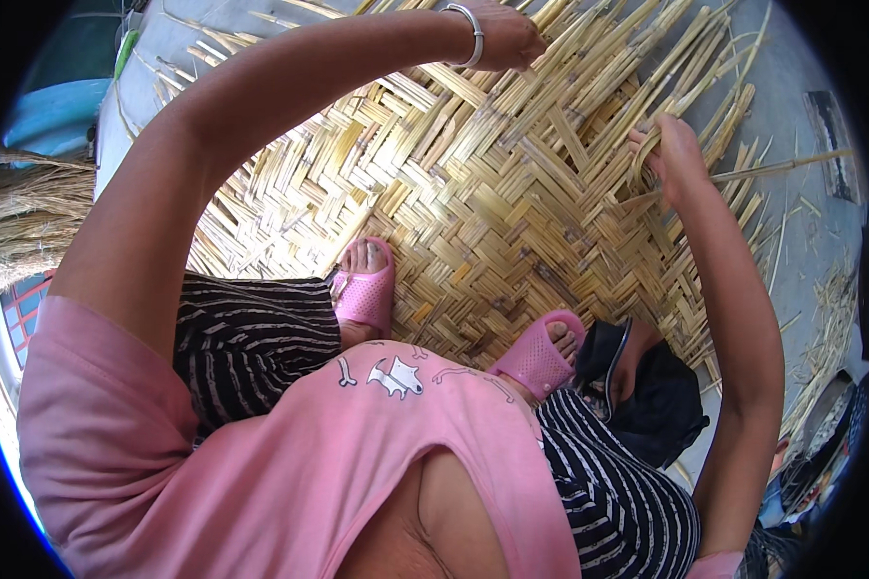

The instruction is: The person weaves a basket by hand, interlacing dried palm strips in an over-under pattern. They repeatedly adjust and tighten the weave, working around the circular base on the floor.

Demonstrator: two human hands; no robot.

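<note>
Pinching a bent strip (638, 176) over the mat (512, 217) with my right hand (681, 159); from here I cannot tell whether my left hand (502, 37) grips

A partly woven, straw-yellow mat (502, 227) lies flat in a zigzag pattern, loose strips (599, 48) fanning from its far edge, one bent strip (636, 177) looped at its right side.

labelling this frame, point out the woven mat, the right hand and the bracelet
woven mat (483, 222): head view, central weave
right hand (683, 157): head view, between wrist and fingers
bracelet (478, 41): head view, outer band
</note>
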